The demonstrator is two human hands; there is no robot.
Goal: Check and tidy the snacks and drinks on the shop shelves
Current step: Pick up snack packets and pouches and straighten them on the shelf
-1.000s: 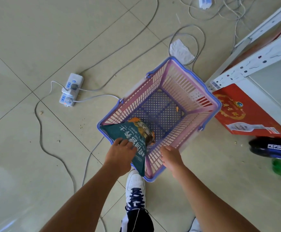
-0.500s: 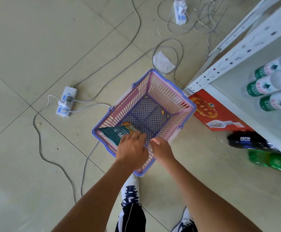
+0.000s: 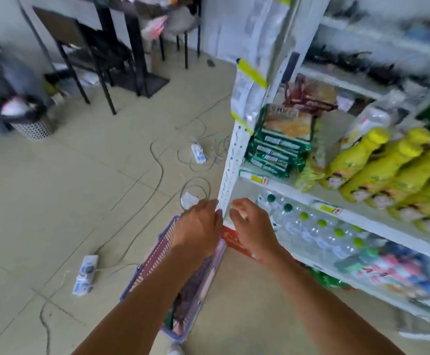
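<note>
My left hand (image 3: 198,226) and my right hand (image 3: 252,226) are raised side by side in front of the white shelf upright (image 3: 230,170), both empty with loosely curled fingers. Below my left forearm, the pink and blue basket (image 3: 142,272) stands on the floor, and a bit of the teal snack bag (image 3: 169,321) shows inside it. Green biscuit packs (image 3: 278,149) are stacked at the shelf's left end, with yellow bottles (image 3: 388,170) to their right. Clear water bottles (image 3: 311,226) lie on the shelf below. The view is blurred.
A red box (image 3: 230,239) lies under the lowest shelf, between my hands. Two power strips (image 3: 84,275) (image 3: 198,152) and loose cables cross the tiled floor on the left. Dark tables and chairs (image 3: 121,47) and a mesh bin (image 3: 29,124) stand at the back.
The teal snack bag left my left hand and lies in the basket. Both hands rose from the basket's rim to the shelf upright, and my view swung up to the shelves.
</note>
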